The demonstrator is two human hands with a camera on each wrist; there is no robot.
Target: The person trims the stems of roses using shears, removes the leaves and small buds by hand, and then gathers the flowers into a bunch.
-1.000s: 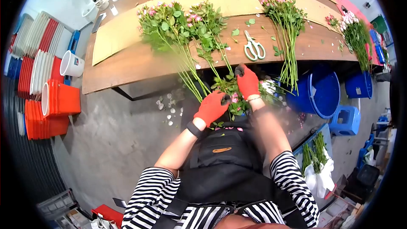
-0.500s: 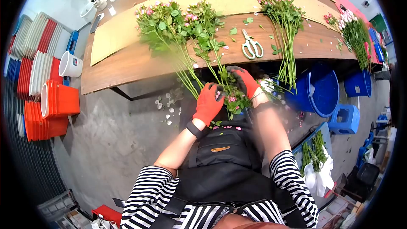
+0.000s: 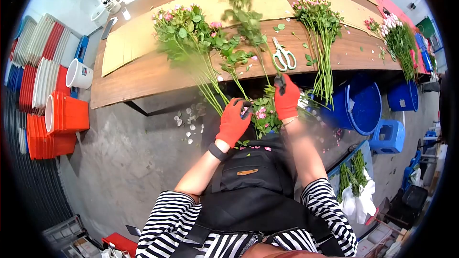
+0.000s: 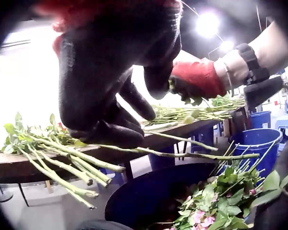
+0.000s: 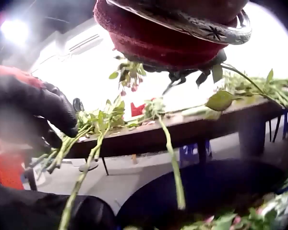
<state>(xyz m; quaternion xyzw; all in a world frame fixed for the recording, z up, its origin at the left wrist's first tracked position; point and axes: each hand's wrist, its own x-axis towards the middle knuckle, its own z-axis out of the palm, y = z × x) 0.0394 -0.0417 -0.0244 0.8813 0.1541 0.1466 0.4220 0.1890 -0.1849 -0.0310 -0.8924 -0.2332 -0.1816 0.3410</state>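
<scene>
My red-gloved left hand (image 3: 235, 123) holds a rose stem (image 4: 197, 155) in its curled black fingers, beside the cut stem ends (image 4: 81, 172). My right hand (image 3: 287, 96), also gloved, is just right of a blurred leafy rose spray (image 3: 245, 16) whose stem reaches over the table edge. That stem's free end (image 5: 180, 199) shows below the right hand in the right wrist view. Leaves (image 4: 194, 100) show at the right fingertips; I cannot tell whether those fingers grip anything. Pink roses (image 3: 263, 113) lie between the hands, and a larger rose bunch (image 3: 184, 26) rests on the table.
On the wooden table (image 3: 114, 86) lie cardboard sheets (image 3: 129, 48), scissors (image 3: 283, 56) and another rose bunch (image 3: 318, 24). A blue bucket (image 3: 356, 105) and blue stool (image 3: 388, 136) stand at the right. Petals (image 3: 190, 126) litter the floor.
The leafy spray has swung right, apart from the other roses, and is blurred. My right hand has moved slightly right, away from the left hand, which has shifted little.
</scene>
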